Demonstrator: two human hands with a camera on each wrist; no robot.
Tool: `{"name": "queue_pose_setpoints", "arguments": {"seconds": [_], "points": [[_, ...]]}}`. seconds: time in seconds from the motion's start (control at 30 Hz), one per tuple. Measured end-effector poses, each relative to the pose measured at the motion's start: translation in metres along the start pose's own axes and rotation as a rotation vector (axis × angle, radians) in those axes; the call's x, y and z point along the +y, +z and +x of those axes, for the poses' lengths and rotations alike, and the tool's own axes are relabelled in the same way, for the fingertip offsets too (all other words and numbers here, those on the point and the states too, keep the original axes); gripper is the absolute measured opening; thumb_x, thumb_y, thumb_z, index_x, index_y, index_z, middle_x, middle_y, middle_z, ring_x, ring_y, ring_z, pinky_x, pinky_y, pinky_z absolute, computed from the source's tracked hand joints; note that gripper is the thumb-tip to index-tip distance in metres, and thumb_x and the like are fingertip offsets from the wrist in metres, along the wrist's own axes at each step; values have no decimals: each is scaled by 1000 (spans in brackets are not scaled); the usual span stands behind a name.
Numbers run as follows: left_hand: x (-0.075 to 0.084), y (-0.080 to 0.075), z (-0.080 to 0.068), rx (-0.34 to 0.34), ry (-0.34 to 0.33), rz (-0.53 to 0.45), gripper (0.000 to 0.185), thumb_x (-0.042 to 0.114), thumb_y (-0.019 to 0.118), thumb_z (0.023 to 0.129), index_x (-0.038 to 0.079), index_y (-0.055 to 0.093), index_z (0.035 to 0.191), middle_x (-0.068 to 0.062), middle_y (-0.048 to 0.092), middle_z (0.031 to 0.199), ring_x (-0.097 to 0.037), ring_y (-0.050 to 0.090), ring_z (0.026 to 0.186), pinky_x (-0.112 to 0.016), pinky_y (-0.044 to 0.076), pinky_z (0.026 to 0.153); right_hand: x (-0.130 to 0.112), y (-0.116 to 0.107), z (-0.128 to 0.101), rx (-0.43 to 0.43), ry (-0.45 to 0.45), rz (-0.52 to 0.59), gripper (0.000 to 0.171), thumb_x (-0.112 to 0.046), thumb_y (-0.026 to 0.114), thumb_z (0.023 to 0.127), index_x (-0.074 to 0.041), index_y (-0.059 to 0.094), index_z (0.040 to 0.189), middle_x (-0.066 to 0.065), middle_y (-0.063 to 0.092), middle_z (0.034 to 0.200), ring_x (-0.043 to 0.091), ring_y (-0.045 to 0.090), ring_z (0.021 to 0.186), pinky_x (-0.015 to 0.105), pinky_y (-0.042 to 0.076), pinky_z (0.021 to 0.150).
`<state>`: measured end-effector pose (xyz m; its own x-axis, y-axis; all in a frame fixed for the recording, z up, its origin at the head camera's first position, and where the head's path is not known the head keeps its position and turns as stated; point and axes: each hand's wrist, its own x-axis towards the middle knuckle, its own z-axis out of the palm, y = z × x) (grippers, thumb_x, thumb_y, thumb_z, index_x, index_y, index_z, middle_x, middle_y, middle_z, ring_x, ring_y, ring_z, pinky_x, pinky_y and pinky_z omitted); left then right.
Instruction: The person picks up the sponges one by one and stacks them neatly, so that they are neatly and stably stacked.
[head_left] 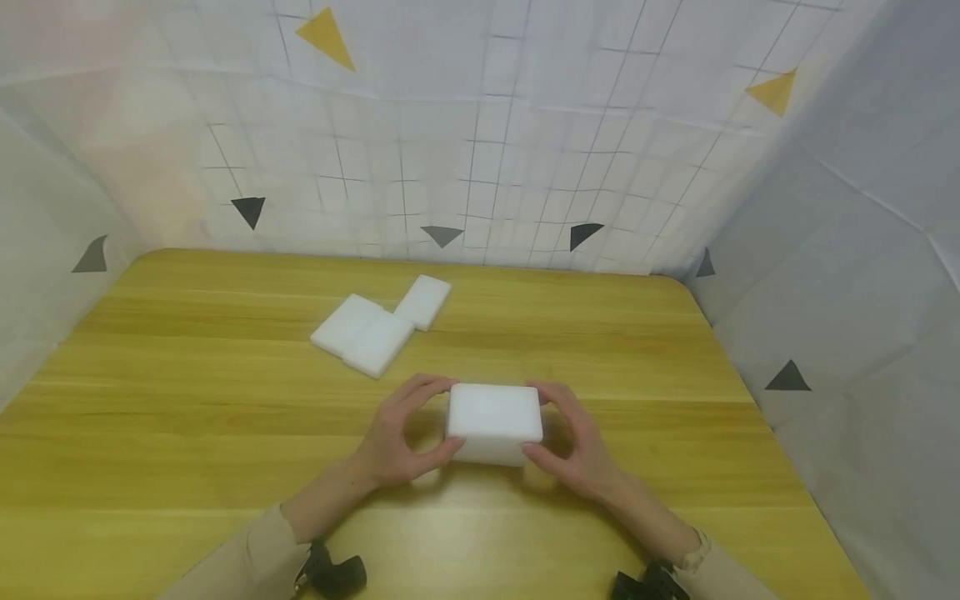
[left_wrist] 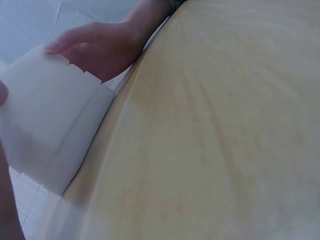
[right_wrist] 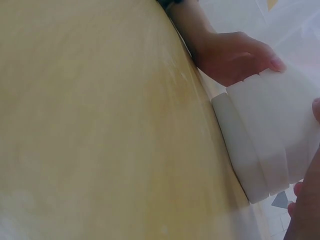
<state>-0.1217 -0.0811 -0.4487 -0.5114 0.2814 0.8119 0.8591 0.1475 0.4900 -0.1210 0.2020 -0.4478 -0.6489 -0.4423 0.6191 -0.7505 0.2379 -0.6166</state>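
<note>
A stack of several white sponge blocks [head_left: 495,410] stands near the middle of the table, its layers showing in both wrist views. At its left end, my left hand [head_left: 393,437] grips it, thumb on the near edge and fingers at the far corner. My right hand [head_left: 576,442] holds the right end the same way. The bottom block [right_wrist: 240,150] lies flat on the wood, with the upper blocks [left_wrist: 45,110] on it, set slightly unevenly. How far the fingers reach behind the stack is hidden.
Beyond my left hand, three flat white blocks lie on the wooden table [head_left: 187,375]: a left one [head_left: 347,322], a middle one [head_left: 381,343] touching it, and a farther one [head_left: 423,302]. White cloth [head_left: 540,192] with grid lines and triangles hangs behind the table.
</note>
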Motion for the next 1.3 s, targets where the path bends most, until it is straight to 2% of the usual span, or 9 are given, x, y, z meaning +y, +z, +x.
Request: {"name": "queue_pose_setpoints", "arguments": {"seconds": [0.47, 0.6, 0.7, 0.8, 0.87, 0.97, 1.07, 1.3], "points": [[2, -1, -3, -58, -97, 14, 55, 35, 74, 88, 2, 60, 130, -11, 65, 123, -24, 62, 112, -29, 50, 103, 0, 1, 0, 13, -14, -6, 57, -29, 74, 88, -2, 54, 134, 7, 63, 116, 17, 56, 105, 32, 46, 94], [2, -3, -4, -79, -141, 1, 50, 24, 73, 88, 2, 59, 131, -13, 63, 126, -26, 60, 116, -31, 47, 106, 2, 1, -1, 14, -10, -5, 55, -27, 74, 87, -3, 55, 132, 7, 63, 116, 17, 56, 104, 32, 46, 93], [0, -5, -4, -87, -203, 9, 41, 12, 62, 92, 1, 58, 132, -13, 63, 128, -28, 59, 119, -33, 46, 107, 2, 1, -1, 16, -13, -3, 54, -24, 74, 86, -2, 56, 132, 7, 63, 116, 17, 56, 103, 32, 47, 92], [-8, -8, -1, -67, -292, 76, 34, 8, 49, 99, 0, 59, 130, -13, 65, 127, -28, 60, 119, -39, 48, 105, 2, 0, -1, 16, -13, -3, 54, -24, 74, 86, -2, 56, 132, 7, 63, 116, 17, 56, 104, 32, 47, 92], [-15, -12, 3, -40, -356, 145, 32, 9, 45, 102, -1, 60, 128, -13, 66, 125, -29, 61, 118, -42, 48, 104, 2, 0, 0, 15, -8, -5, 54, -24, 74, 86, -3, 56, 133, 7, 63, 117, 17, 56, 104, 32, 47, 92], [-26, -17, 7, 7, -440, 260, 31, 13, 48, 102, -4, 62, 124, -17, 67, 121, -32, 61, 117, -47, 47, 104, 2, 0, 0, 15, -6, -3, 54, -23, 74, 85, -3, 56, 133, 7, 63, 117, 17, 56, 104, 32, 47, 93], [-31, -21, 8, 38, -511, 330, 32, 17, 51, 102, -5, 64, 121, -19, 67, 119, -35, 60, 117, -49, 46, 104, 3, 0, 0, 14, -8, 1, 54, -21, 74, 84, -3, 56, 132, 7, 63, 117, 17, 56, 104, 31, 47, 92], [-31, -24, 9, 90, -606, 395, 35, 20, 52, 101, -5, 63, 123, -21, 65, 118, -37, 58, 115, -49, 45, 103, 4, 1, 0, 16, -6, -8, 54, -21, 74, 84, -4, 57, 132, 6, 63, 116, 17, 55, 102, 31, 46, 92]]}}
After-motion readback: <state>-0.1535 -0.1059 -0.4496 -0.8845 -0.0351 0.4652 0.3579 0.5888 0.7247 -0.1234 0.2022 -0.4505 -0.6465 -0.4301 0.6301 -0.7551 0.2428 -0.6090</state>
